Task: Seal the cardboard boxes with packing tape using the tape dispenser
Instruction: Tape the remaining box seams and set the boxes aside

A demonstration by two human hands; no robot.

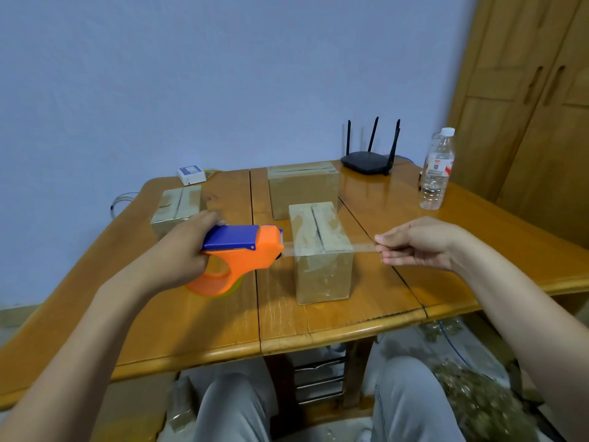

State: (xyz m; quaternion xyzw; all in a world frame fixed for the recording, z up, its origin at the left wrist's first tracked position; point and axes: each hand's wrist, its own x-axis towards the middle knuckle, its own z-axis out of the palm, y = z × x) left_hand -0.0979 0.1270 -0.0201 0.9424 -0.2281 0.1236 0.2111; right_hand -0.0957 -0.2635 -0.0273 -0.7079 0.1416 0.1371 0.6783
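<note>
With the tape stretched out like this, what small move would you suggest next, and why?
Probably lower both hands so the tape strip lands on the near box. The left hand grips the tape dispenser, the right hand pinches the free end, and its top seam looks open.

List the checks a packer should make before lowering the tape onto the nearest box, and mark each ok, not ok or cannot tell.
1. Left hand grips the tape dispenser: ok.
2. Right hand pinches the tape strip end: ok.
3. Strip spans the nearest box: ok.
4. Strip runs along the flap seam: not ok, it crosses it.
5. Strip touches the box top: cannot tell.
6. Flaps closed: ok.
</note>
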